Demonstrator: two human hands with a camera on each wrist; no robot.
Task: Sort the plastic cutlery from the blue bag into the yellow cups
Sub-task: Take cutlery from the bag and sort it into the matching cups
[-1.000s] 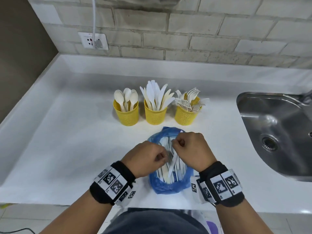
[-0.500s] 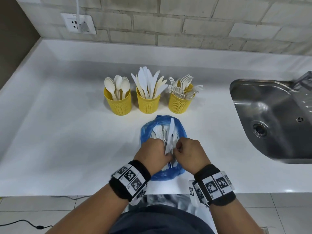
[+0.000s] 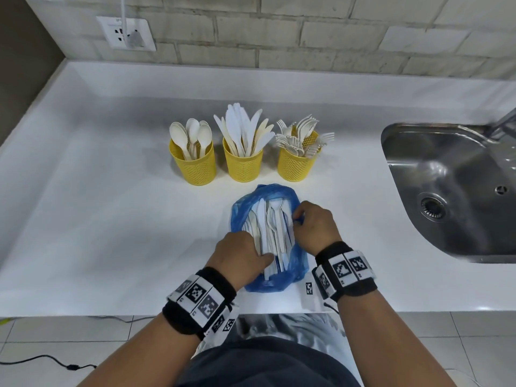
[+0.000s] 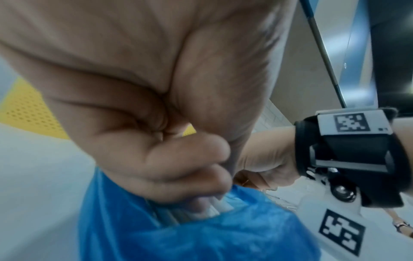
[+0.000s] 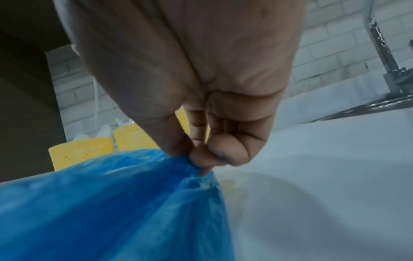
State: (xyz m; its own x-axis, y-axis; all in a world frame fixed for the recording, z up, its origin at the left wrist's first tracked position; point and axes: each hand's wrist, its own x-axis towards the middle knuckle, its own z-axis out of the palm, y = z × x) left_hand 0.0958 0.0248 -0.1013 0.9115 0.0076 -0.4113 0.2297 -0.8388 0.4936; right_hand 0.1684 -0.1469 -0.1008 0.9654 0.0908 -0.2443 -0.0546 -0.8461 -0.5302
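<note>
Your left hand (image 3: 240,254) curls its fingers around white cutlery handles; your right hand (image 3: 315,226) pinches blue plastic between thumb and fingertips.

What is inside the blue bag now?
The blue bag holds white plastic cutlery: knives and at least one fork show. The left hand covers some handles, and the pieces underneath are hidden.

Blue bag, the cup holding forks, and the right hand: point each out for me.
blue bag (image 3: 298,263), head view, on its bare right wall.
fork cup (image 3: 296,168), head view, on its yellow mesh front.
right hand (image 3: 317,227), head view, on its back; it pinches the bag's edge.
</note>
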